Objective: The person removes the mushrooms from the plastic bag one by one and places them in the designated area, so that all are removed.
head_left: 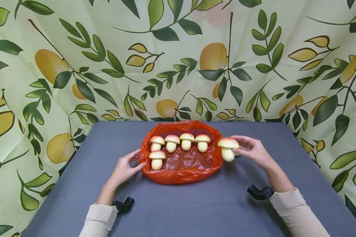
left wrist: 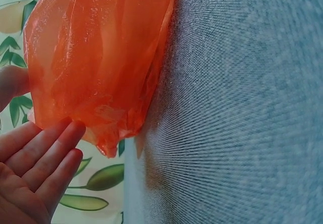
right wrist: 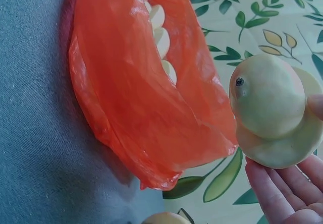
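Note:
My right hand [head_left: 250,149] holds a toy mushroom [head_left: 227,149] with a red-tinged cap and cream stem, just beyond the right rim of a red plastic bag [head_left: 178,177]. In the right wrist view, its rounded stem [right wrist: 267,98] faces the camera, thumb and fingers at the cap's edge. Inside the open-mouthed bag stand several similar mushrooms [head_left: 172,143], most in a row at the back and one at front left [head_left: 157,160]. With fingers fairly straight, my left hand [head_left: 126,168] touches the bag's left side; its fingertips [left wrist: 75,128] lie against the plastic.
Part of another mushroom [head_left: 237,154] shows behind the held one, and a mushroom [right wrist: 166,218] shows at the right wrist view's bottom edge. The grey-blue cloth tabletop [head_left: 184,210] ends at a leaf-and-fruit patterned curtain [head_left: 178,65]. Black wrist mounts [head_left: 260,192] project from both wrists.

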Tool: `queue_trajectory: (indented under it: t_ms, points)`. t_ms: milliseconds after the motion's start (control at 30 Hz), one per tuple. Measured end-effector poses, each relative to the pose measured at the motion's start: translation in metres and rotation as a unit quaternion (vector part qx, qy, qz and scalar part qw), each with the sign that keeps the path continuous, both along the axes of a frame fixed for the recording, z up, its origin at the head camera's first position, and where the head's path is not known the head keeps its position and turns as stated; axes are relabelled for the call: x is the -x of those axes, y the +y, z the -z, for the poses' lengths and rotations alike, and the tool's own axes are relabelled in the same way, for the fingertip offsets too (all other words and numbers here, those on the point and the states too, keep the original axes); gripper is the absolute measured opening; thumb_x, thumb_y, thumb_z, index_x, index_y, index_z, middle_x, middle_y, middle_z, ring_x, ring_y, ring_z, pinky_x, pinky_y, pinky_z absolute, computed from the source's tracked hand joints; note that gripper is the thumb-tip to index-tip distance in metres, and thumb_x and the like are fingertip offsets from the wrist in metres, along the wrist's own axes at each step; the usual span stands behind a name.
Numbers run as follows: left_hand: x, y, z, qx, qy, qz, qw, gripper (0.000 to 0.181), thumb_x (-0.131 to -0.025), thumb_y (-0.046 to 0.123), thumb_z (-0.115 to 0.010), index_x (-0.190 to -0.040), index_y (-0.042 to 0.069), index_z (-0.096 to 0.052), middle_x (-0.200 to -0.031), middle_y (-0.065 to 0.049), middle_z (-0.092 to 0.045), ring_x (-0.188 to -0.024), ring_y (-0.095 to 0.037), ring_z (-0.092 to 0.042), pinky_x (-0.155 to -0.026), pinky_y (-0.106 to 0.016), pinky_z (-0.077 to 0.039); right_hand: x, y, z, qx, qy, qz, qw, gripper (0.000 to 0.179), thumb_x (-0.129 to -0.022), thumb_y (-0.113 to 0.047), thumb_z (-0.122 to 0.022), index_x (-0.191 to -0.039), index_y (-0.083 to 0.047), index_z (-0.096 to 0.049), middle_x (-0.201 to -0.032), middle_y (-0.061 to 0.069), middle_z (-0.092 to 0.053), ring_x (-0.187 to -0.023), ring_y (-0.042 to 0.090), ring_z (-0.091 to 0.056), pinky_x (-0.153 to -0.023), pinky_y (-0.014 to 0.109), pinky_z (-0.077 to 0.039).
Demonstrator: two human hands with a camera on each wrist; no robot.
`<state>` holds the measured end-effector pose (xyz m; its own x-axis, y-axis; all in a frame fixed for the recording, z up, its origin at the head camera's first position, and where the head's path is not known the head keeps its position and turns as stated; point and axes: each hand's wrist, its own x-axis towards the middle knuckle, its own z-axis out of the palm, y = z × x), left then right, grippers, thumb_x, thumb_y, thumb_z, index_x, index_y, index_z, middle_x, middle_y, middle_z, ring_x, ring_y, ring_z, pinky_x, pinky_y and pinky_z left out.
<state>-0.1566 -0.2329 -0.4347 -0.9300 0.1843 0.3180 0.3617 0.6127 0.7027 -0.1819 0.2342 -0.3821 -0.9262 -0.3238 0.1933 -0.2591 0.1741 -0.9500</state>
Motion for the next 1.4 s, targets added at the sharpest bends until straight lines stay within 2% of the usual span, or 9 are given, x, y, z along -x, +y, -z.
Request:
queue_trajectory:
  t_ms: [367,500,767,1167,1400]
  points:
    - [0.0,-0.001,0.0,-0.002,-0.005,0.001,1.0,0.055,-0.081,0.009,-0.076,-0.129,-0.007,-0.055,-0.112,-0.023,-0.07,-0.104,-0.036,-0.068,-0.093,-0.049,-0.055,0.004,0.013,-0.004,0.049,-0.003,-0.012,0.9987,0.039,-0.087,0.008,-0.062,-0.119,-0.014,-0.064,-0.109,-0.02,-0.069,-0.095,-0.005,-0.067,-0.081,0.009,-0.057]
    - [0.001,-0.001,0.001,-0.002,-0.007,0.001,1.0,0.055,-0.081,0.008,-0.076,-0.13,-0.007,-0.055,-0.112,-0.023,-0.07,-0.104,-0.036,-0.068,-0.094,-0.049,-0.055,0.005,0.018,-0.005,0.057,-0.006,-0.011,0.9983,0.04,-0.087,0.009,-0.061,-0.119,-0.015,-0.064,-0.109,-0.019,-0.07,-0.096,-0.005,-0.067,-0.081,0.009,-0.056]
    - [0.0,-0.001,0.0,0.0,-0.006,-0.001,1.0,0.056,-0.08,0.007,-0.076,-0.129,-0.008,-0.055,-0.112,-0.024,-0.07,-0.104,-0.037,-0.068,-0.093,-0.049,-0.055,0.008,0.03,-0.004,0.026,-0.018,0.017,0.9994,0.037,-0.088,0.003,-0.063,-0.119,-0.018,-0.064,-0.108,-0.023,-0.069,-0.095,-0.008,-0.066,-0.08,0.007,-0.054]
    - [-0.001,-0.001,0.0,-0.006,-0.014,-0.003,0.9999,0.056,-0.081,0.01,-0.076,-0.13,-0.006,-0.055,-0.113,-0.023,-0.07,-0.105,-0.036,-0.068,-0.094,-0.048,-0.055,0.013,0.049,0.001,0.062,-0.024,0.02,0.9976,0.04,-0.089,0.007,-0.06,-0.117,-0.021,-0.065,-0.109,-0.022,-0.07,-0.096,-0.008,-0.066,-0.079,0.007,-0.054]
    - [0.0,-0.001,0.0,-0.004,-0.014,-0.004,0.9999,0.056,-0.081,0.01,-0.076,-0.13,-0.006,-0.055,-0.113,-0.023,-0.07,-0.105,-0.036,-0.068,-0.094,-0.049,-0.055,0.016,0.057,0.003,0.074,-0.029,0.037,0.9962,0.04,-0.089,0.006,-0.06,-0.118,-0.022,-0.065,-0.108,-0.022,-0.07,-0.098,-0.01,-0.066,-0.08,0.005,-0.053]
